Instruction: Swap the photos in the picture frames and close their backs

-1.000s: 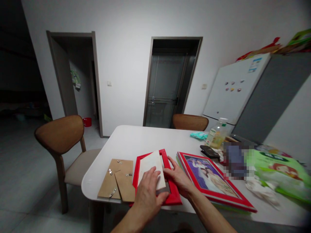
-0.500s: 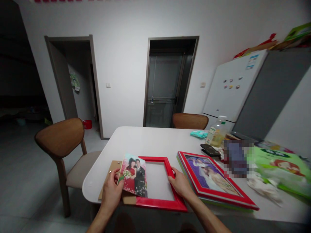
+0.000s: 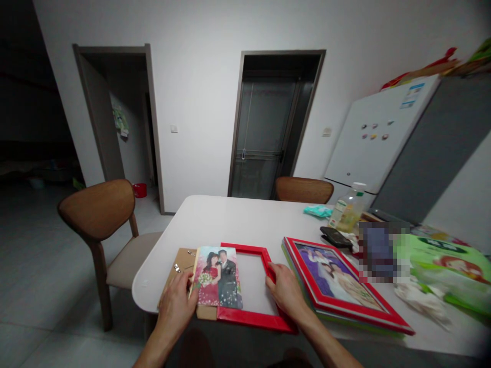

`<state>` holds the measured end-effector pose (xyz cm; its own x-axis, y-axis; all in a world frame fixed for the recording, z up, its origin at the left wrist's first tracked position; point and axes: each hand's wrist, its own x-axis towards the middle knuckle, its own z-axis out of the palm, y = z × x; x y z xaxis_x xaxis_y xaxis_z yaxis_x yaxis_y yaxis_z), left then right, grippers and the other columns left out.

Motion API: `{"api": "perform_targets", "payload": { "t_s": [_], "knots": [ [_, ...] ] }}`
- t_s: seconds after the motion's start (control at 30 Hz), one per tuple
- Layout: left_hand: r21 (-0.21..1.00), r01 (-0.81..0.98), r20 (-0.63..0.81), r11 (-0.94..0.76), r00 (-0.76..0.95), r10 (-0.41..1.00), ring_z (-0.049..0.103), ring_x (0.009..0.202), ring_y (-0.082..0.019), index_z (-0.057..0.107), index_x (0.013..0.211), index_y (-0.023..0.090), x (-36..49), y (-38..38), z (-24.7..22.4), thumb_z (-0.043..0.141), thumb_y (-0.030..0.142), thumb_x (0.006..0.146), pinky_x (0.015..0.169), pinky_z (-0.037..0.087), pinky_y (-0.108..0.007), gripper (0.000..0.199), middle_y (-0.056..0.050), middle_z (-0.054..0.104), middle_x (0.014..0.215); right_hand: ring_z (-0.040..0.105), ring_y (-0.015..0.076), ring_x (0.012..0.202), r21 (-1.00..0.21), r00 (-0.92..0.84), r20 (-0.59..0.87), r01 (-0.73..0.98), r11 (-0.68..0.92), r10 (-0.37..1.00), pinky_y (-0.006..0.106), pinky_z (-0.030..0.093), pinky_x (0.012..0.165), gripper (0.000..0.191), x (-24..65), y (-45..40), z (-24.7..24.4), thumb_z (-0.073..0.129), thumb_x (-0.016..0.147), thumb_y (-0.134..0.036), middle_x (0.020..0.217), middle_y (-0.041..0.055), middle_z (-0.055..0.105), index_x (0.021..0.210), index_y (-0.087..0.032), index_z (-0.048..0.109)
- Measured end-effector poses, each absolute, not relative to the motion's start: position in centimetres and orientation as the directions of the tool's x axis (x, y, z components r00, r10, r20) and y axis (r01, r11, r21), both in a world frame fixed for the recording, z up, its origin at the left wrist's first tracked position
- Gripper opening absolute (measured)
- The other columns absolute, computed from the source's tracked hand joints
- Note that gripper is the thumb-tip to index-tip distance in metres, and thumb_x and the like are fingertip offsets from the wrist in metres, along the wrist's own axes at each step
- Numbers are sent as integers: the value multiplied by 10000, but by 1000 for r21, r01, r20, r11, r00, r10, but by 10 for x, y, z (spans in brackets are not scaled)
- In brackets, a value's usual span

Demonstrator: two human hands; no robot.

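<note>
My left hand [image 3: 177, 299] pinches the left edge of a photo [image 3: 219, 278] of a couple in a red dress and dark suit. The photo overlaps the left part of an empty red picture frame [image 3: 264, 321]. Beneath the photo and my left fingers lies a brown backing board [image 3: 181, 256] with small metal clips. My right hand [image 3: 286, 291] is closed around the right side of the red frame. To its right rests a second red frame [image 3: 368, 316] with a wedding picture in it. The frame's left side is covered by the photo.
A bottle of yellowish liquid [image 3: 348, 208], a black wallet-like item [image 3: 336, 238], a teal packet [image 3: 317, 211], crumpled tissue [image 3: 420, 301] and a green package [image 3: 452, 266] sit on the right of the white table [image 3: 230, 217]. Wooden chairs [image 3: 97, 209] stand at the left and far side.
The photo has turned straighter and now lies flatter over the red frame. My left fingers have shifted lower on its left edge. My right hand stays on the frame.
</note>
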<state>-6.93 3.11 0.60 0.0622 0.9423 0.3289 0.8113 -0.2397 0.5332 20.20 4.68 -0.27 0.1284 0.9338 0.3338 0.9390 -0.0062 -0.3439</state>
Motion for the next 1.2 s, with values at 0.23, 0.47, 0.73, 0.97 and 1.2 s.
{"api": "perform_targets", "payload": {
  "t_s": [0.23, 0.47, 0.73, 0.97, 1.2],
  "knots": [
    [497, 683, 450, -535, 324, 832, 374, 1133, -243, 465, 1110, 162, -37, 18, 1, 485, 172, 656, 951, 304, -417, 455, -101, 461, 1195, 530, 119, 562, -835, 77, 138, 545, 75, 987, 232, 412, 565, 479, 146, 58, -6, 449, 681, -215, 688, 20, 597, 1149, -117, 431],
    [555, 601, 559, -576, 244, 793, 347, 1166, -226, 448, 1153, 118, -16, 29, 3, 384, 53, 637, 980, 272, -415, 524, -115, 429, 1244, 491, 76, 528, -971, 122, 206, -97, 218, 971, 184, 383, 473, 548, 108, 54, 42, 506, 669, -225, 705, -12, 560, 1185, -137, 344],
    [935, -223, 234, -275, -193, 953, 585, 888, -239, 543, 991, 114, 11, 29, 30, 462, 342, 752, 784, 455, -344, 340, -95, 649, 904, 579, 127, 606, -932, 152, -168, -346, -107, 974, 244, 440, 538, 417, 123, 38, 33, 542, 651, -313, 751, 37, 612, 1036, -164, 484],
    [906, -404, 145, -128, 11, 989, 478, 1057, -241, 390, 1162, 88, 32, 31, 17, 537, 291, 665, 892, 375, -348, 556, -159, 513, 1148, 589, 152, 571, -950, 224, -54, -311, 19, 973, 221, 422, 479, 470, 180, 49, 27, 455, 596, -151, 693, 32, 655, 1066, -151, 468],
    [831, 427, 275, -357, 242, 930, 411, 1122, -240, 494, 1097, 97, 6, 24, -1, 515, 157, 622, 964, 303, -357, 478, -145, 476, 1195, 573, 154, 508, -980, 339, -3, 188, -70, 941, 213, 397, 438, 441, 203, 61, 1, 392, 581, -135, 625, 48, 652, 989, -104, 555]
  ]
}}
